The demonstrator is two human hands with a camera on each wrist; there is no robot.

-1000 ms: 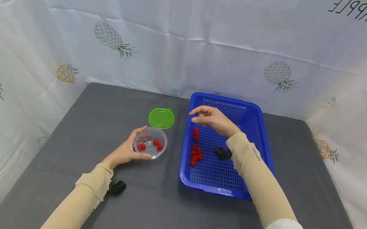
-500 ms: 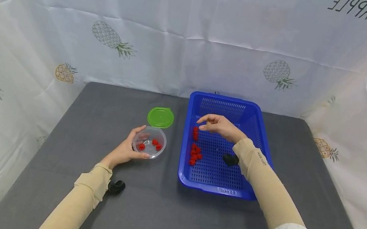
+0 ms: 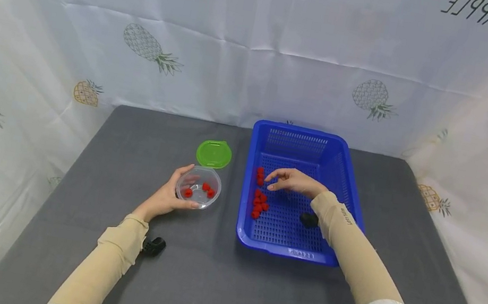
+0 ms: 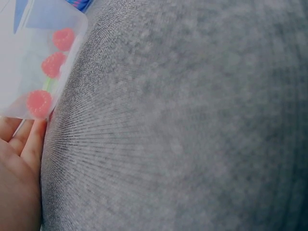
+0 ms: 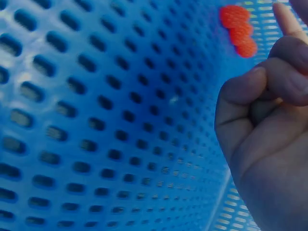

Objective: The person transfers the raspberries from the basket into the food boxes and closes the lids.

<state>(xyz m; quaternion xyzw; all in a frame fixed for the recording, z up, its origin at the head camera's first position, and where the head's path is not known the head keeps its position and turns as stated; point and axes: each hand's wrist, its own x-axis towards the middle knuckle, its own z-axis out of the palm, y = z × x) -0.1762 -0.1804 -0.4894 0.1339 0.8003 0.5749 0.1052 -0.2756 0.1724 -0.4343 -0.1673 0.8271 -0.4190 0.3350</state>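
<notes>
My left hand [image 3: 163,198] grips a round clear plastic tub [image 3: 197,195], thumb on the near side and fingers round the far side. Three raspberries [image 3: 206,186] lie in the tub, visible through its wall in the left wrist view too. Inside the blue plastic basket [image 3: 278,236], my right hand [image 3: 297,182] hovers beside a short row of raspberries [image 3: 259,180], thumb and index finger apart with nothing between them. Its other fingers are curled in the right wrist view. A second cluster of raspberries [image 3: 259,205] sits nearer me along the basket's left side.
A green lid [image 3: 214,153] lies flat on the dark grey table [image 3: 202,285], just behind the tub. The basket has slotted walls and a raised rim. White pineapple-print cloth [image 3: 256,79] hangs at the back and sides. A black wrist device [image 3: 308,220] sits under the right wrist.
My right hand has come from above the basket's left rim, moving right and then nearer me, down toward the raspberries. The left hand and tub have stayed in place.
</notes>
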